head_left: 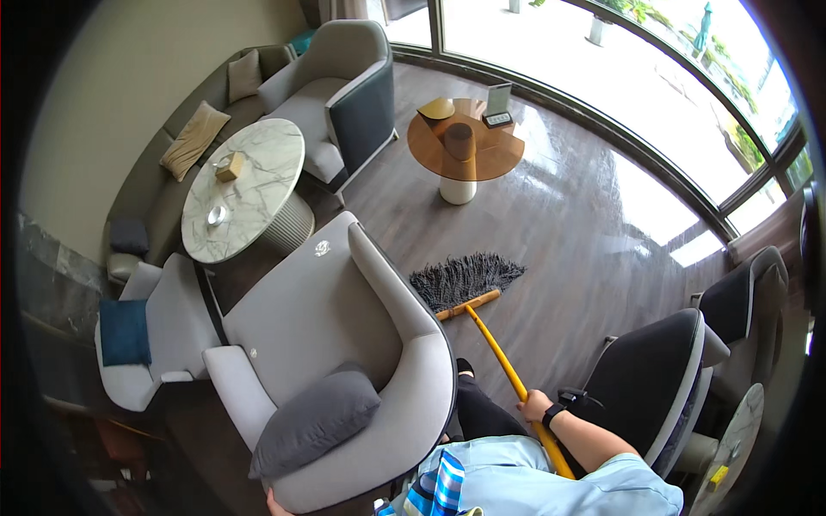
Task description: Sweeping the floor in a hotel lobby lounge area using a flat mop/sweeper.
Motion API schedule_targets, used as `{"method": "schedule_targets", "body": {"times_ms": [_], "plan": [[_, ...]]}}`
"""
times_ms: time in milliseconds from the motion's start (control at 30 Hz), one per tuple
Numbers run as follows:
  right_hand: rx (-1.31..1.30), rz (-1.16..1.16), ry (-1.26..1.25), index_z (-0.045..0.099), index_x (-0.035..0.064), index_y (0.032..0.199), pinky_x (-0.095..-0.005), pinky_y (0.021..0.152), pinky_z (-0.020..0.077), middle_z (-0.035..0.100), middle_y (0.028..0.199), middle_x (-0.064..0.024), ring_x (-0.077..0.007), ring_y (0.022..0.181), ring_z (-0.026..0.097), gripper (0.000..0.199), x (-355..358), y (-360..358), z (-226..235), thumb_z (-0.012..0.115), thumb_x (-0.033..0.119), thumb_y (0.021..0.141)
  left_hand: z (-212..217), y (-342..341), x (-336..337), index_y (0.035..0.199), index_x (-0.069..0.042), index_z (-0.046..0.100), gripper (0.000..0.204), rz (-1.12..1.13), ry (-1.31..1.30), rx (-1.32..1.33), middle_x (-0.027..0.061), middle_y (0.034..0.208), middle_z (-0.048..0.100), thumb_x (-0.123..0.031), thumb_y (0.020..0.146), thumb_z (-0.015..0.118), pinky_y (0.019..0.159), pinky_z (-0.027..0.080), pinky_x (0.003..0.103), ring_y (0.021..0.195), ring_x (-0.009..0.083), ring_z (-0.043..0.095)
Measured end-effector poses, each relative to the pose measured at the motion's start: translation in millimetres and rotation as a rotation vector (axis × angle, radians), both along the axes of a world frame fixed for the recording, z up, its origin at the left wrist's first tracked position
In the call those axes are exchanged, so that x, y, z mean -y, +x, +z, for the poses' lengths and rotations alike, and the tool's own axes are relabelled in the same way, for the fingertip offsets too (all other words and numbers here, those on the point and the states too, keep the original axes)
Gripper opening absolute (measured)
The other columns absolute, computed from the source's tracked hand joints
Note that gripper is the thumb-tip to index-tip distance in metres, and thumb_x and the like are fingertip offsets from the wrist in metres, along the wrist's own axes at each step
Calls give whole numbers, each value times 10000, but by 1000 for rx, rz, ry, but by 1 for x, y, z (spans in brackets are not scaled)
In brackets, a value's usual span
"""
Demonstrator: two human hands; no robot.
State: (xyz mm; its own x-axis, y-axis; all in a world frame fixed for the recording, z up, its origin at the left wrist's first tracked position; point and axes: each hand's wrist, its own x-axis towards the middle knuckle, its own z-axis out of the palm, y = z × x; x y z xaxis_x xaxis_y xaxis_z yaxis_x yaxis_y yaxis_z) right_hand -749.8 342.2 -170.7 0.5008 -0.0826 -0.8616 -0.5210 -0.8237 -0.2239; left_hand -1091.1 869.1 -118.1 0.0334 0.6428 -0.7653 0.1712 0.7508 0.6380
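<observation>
My right hand (538, 406) is wrapped around the yellow handle of a mop (508, 365). Its wooden crossbar and dark grey shaggy head (465, 279) lie on the floor ahead of me. At the lower edge my left hand (277, 504) shows only in part, its fingers against the backrest rim of a light grey armchair (323, 322); it appears to grip that rim. A dark grey cushion (317, 421) rests in this armchair. A blue and white striped cloth (437, 488) hangs at my front.
Left stands an oval marble table (258, 193) before a curved sofa (159, 202). Another armchair (357, 95) is beyond it, and one with a blue cushion (126, 332) is far left. Ahead is a round brown glass table (430, 153) near the windows. Dark chairs (641, 378) stand right.
</observation>
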Motion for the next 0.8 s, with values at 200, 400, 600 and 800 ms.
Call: {"method": "schedule_targets", "body": {"times_ms": [200, 400, 600, 800], "plan": [[154, 136, -32, 499, -14, 914, -362, 648, 468, 584, 800, -179, -283, 741, 586, 319, -6, 40, -55, 559, 219, 704, -1, 78, 32, 1168, -24, 381, 582, 50, -115, 0, 179, 1176, 403, -374, 726, 530, 895, 315, 365, 1104, 325, 355], [220, 124, 77, 461, -13, 910, -387, 698, 453, 561, 854, -225, -336, 815, 556, 306, -86, 172, -123, 504, 221, 717, 13, 158, 38, 1141, -56, 412, 526, 125, -229, -36, 144, 1141, 438, -393, 743, 481, 876, 331, 386, 1077, 305, 387], [240, 123, -76, 501, -9, 975, -372, 740, 442, 571, 891, -199, -308, 862, 554, 415, -79, 260, -149, 509, 347, 763, 25, 214, 73, 1115, -88, 442, 481, 218, -343, -54, 109, 1107, 473, -412, 760, 431, 857, 348, 407, 1050, 285, 420], [250, 76, -175, 486, -10, 934, -382, 731, 441, 568, 875, -201, -322, 843, 551, 371, -3, 165, -145, 510, 320, 766, 43, 205, 101, 1089, -120, 473, 450, 265, -476, -44, 75, 1073, 507, -431, 777, 382, 838, 364, 429, 1023, 265, 453]]}}
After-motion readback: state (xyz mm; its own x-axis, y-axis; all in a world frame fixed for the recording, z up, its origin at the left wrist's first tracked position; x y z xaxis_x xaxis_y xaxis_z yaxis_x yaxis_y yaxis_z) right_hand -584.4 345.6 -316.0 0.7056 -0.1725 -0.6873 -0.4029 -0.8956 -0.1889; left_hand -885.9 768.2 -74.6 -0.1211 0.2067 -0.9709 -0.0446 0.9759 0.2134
